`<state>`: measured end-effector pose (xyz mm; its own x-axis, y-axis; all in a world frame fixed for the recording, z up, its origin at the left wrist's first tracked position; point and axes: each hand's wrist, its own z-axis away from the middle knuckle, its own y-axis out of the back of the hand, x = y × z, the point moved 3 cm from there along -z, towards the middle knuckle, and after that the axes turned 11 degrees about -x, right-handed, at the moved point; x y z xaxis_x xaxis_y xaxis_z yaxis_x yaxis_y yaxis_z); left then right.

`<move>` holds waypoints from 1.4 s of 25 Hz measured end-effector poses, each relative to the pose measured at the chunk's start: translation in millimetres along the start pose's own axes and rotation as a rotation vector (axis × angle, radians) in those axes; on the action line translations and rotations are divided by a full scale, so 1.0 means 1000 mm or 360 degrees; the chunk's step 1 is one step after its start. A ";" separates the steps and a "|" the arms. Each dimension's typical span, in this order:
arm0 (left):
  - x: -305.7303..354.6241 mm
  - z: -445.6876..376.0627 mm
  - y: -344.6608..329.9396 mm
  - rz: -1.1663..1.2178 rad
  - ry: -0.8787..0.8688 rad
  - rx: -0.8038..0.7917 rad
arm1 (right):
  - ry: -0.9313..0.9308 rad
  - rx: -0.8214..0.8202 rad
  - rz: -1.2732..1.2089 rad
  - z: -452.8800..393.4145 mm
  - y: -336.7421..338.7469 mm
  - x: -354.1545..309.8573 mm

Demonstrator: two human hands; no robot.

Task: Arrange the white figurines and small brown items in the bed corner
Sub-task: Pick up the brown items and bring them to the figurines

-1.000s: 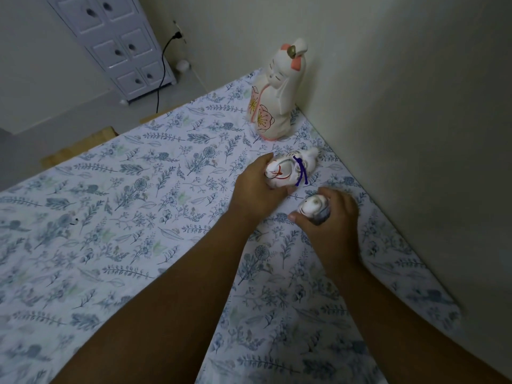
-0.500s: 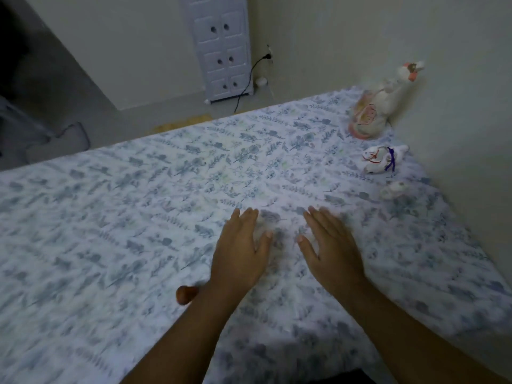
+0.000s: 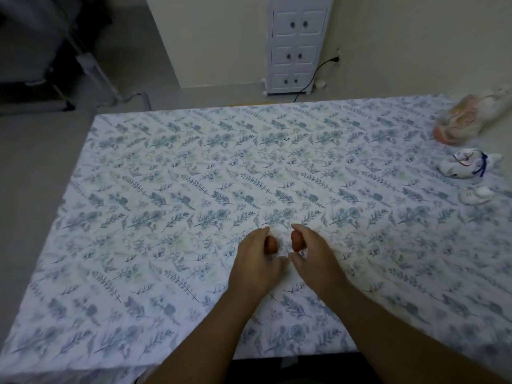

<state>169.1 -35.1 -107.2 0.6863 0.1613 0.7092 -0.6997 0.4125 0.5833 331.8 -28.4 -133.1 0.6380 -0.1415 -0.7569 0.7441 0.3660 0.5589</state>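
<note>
Two small brown items lie on the floral bed sheet (image 3: 171, 189) near its middle front. My left hand (image 3: 256, 264) curls around the left brown item (image 3: 271, 244). My right hand (image 3: 314, 259) curls around the right brown item (image 3: 297, 241). Both items are partly hidden by the fingers. At the far right, by the wall, stand three white figurines: a tall one with pink and yellow paint (image 3: 468, 120), blurred, a middle one with a blue cord (image 3: 468, 164), and a small one (image 3: 475, 195).
A white cabinet with small doors (image 3: 296, 42) stands on the floor beyond the bed, with a black cable (image 3: 313, 76) plugged into the wall beside it. The wall runs along the bed's right side. The bed's left edge drops to grey floor.
My hands left the two smaller figurines in the corner and came back to the middle of the bed. They now curl around the two brown items. The view swung left.
</note>
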 end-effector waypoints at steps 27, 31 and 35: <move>0.339 -0.203 -0.321 -0.0134 -0.0976 -0.0699 | -0.0722 0.1260 -0.0453 0.115 0.301 0.282; 0.338 -0.206 -0.319 -0.0114 -0.0883 -0.0725 | -0.0753 0.1264 -0.0383 0.117 0.299 0.282; 0.340 -0.205 -0.318 -0.0177 -0.0888 -0.0759 | -0.0813 0.1272 -0.0389 0.119 0.291 0.283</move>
<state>665.5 72.5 -133.0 0.4563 -0.3313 0.8258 -0.3827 0.7648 0.5183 752.3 -71.5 -144.0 0.3173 -0.5806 -0.7498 0.6621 -0.4304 0.6135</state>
